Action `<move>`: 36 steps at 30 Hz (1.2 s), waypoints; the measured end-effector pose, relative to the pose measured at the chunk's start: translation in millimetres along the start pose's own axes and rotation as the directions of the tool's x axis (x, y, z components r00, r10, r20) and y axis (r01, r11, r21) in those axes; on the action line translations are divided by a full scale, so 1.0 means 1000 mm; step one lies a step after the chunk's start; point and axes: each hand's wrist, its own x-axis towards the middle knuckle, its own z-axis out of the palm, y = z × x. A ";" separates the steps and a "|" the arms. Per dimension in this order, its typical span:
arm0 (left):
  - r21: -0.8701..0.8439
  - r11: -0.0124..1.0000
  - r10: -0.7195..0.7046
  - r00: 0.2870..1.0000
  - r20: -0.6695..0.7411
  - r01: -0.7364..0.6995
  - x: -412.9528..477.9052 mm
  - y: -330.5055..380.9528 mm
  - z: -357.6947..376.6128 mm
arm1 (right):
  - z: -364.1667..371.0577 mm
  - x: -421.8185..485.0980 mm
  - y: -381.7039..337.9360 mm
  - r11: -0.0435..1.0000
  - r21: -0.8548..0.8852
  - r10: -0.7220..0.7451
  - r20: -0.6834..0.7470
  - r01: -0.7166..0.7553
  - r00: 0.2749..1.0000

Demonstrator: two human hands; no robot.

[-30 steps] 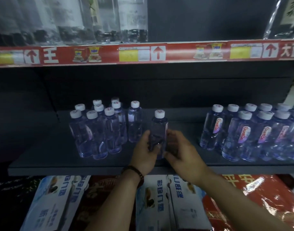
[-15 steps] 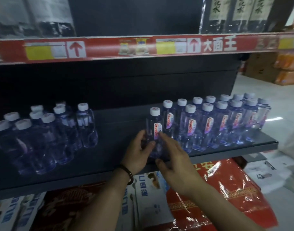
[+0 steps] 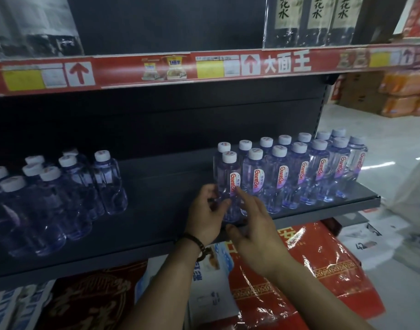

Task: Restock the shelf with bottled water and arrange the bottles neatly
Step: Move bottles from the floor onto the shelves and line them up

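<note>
The left hand (image 3: 205,213) curls round the lower body of an upright Ganten water bottle (image 3: 227,172) at the shelf (image 3: 168,210) front, the right hand (image 3: 254,225) rests straight-fingered against it, and a double row of matching bottles (image 3: 299,177) stands just right of them.

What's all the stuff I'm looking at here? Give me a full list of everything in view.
front bottle: one, clear, white cap, left end of the labelled rows
labelled bottles: about thirteen more, clear, white caps, two rows at the shelf's right
left bottles: about eight, clear, white caps, clustered at the shelf's left
shelf: one, dark grey
price strip: one, red, edge of the shelf above
wrapped packs: a few, dark, upper shelf
red package: one, shiny, below the shelf
orange packs: several, stacked on the floor, far right
bracelet: one, dark, left wrist
left hand: grips the front bottle
right hand: straight fingers touch its label
</note>
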 end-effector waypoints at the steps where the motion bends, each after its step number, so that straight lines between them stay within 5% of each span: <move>1: -0.004 1.000 -0.002 1.000 0.009 0.002 -0.001 0.001 0.001 | -0.001 -0.001 0.000 1.000 -0.001 0.000 -0.004 0.000 1.000; 6: 0.003 1.000 0.004 1.000 0.028 -0.004 -0.004 0.002 0.006 | -0.003 -0.006 -0.002 1.000 -0.010 -0.012 -0.018 0.011 1.000; 12: 0.038 0.999 -0.002 0.999 -0.040 0.004 -0.014 0.000 -0.013 | 0.019 -0.005 -0.023 0.988 -0.066 -0.149 -0.207 0.138 0.967; 16: 0.211 0.978 0.035 0.979 -0.200 0.008 -0.025 -0.011 -0.076 | 0.053 0.013 -0.051 0.991 0.076 -0.103 -0.100 0.111 0.990; 22: 0.231 0.970 0.022 0.911 -0.413 0.081 -0.041 -0.025 -0.178 | 0.130 0.070 -0.103 0.969 0.244 0.024 0.066 -0.039 0.998; 32: 0.105 0.989 -0.063 0.947 -0.316 0.101 -0.039 -0.043 -0.221 | 0.204 0.161 -0.142 0.871 0.428 0.074 0.369 -0.240 0.926; 36: 0.066 0.993 -0.070 0.949 -0.308 0.095 -0.031 -0.050 -0.222 | 0.190 0.139 -0.146 0.927 0.353 0.001 0.337 -0.128 0.941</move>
